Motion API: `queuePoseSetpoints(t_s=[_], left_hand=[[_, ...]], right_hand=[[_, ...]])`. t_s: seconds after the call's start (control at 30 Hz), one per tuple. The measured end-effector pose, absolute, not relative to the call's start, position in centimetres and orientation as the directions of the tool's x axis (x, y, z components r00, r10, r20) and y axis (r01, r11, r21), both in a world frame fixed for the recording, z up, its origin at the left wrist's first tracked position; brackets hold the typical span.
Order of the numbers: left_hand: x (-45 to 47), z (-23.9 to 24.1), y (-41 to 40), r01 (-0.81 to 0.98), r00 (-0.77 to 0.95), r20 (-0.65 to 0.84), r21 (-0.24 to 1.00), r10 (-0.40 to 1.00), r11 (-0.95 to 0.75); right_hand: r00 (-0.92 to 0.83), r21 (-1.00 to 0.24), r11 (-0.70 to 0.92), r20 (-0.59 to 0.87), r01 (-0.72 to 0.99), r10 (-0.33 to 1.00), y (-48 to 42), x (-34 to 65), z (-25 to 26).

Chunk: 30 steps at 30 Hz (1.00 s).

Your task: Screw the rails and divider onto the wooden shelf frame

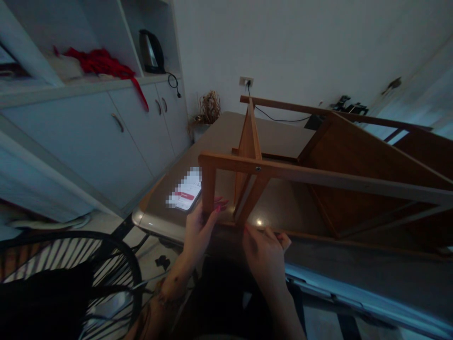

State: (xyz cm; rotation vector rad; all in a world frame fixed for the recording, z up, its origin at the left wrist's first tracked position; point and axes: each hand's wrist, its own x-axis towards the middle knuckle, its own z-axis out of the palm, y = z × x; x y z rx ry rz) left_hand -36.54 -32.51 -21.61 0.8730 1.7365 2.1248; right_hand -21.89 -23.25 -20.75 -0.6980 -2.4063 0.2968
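A brown wooden shelf unit [318, 177] lies on its side on the table, with a screw head [258, 168] showing in its near upper rail. My left hand [201, 226] is wrapped around the short end piece of the frame, thumb in front and fingers behind it. Close to the lower near rail, my right hand [265, 250] is closed in a pinch at the foot of a slanted crosspiece. Whatever its fingertips hold is hidden. Just left of the frame lies a lit phone [187, 193], its screen partly blurred out.
The glossy table [152, 215] has a rounded corner at the left. A black round-backed chair [132, 264] stands below it. White cabinets [81, 127] hold a kettle [151, 52] and red cloth [99, 61]. A dried plant [208, 107] sits behind; a cord runs from a wall socket [246, 81].
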Motion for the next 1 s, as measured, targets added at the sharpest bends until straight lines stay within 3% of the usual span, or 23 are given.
queuePoseSetpoints(t_s=[0.4, 0.87, 0.93, 1.0], left_hand=[[-35.9, -21.8, -33.0, 0.160, -0.789, 0.293, 0.947, 0.540, -0.279], [-34.1, -21.3, -34.2, 0.270, -0.789, 0.304, 0.952, 0.535, -0.143], [-34.1, -21.9, -34.0, 0.359, -0.809, 0.365, 0.927, 0.461, -0.104], [-33.8, -22.8, -33.9, 0.506, -0.813, 0.504, 0.859, 0.290, -0.075]], right_hand=[[-0.696, -0.421, 0.821, 0.452, 0.385, 0.558, -23.3, -21.5, -20.6], [-0.701, -0.416, 0.837, 0.474, 0.356, 0.533, -23.7, -20.4, -20.8], [-0.678, -0.421, 0.828, 0.488, 0.369, 0.550, -23.8, -20.3, -21.0], [-0.613, -0.466, 0.798, 0.518, 0.383, 0.597, -24.0, -20.1, -21.3]])
